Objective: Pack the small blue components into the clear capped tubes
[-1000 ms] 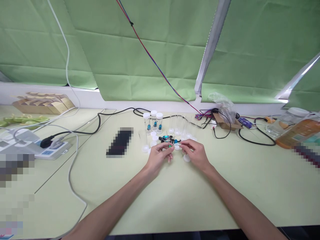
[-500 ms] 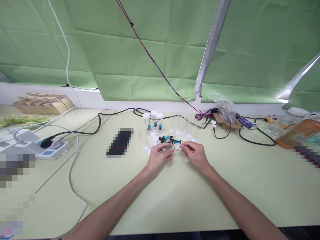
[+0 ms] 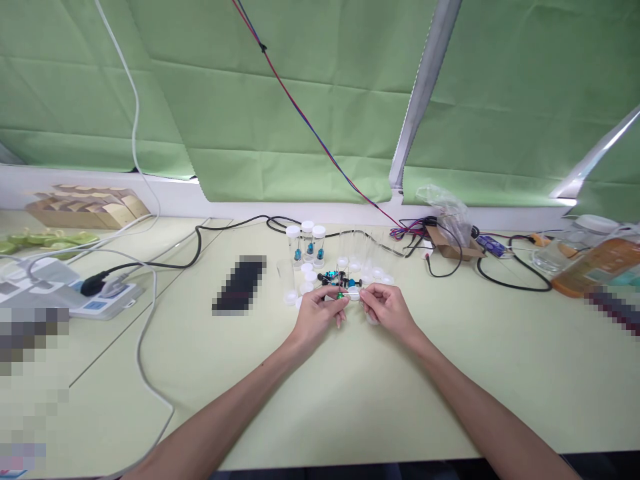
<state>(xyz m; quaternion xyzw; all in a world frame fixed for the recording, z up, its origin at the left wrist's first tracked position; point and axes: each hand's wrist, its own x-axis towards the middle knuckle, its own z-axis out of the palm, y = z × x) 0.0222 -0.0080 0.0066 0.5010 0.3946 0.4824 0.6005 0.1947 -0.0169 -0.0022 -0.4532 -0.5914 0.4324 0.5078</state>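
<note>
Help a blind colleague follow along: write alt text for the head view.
A person's left hand pinches a small green part over a pale table, the right hand close beside it, its hold too small to make out. Beyond lie loose blue and black parts; behind them, to the left, stand three white-capped clear tubes.

I see a small green part (image 3: 341, 295) held at my left hand (image 3: 320, 313), its finer details too tiny for me. A thin pale shaft (image 3: 351, 294) runs roughly level from it toward my right hand (image 3: 387, 308).
</note>
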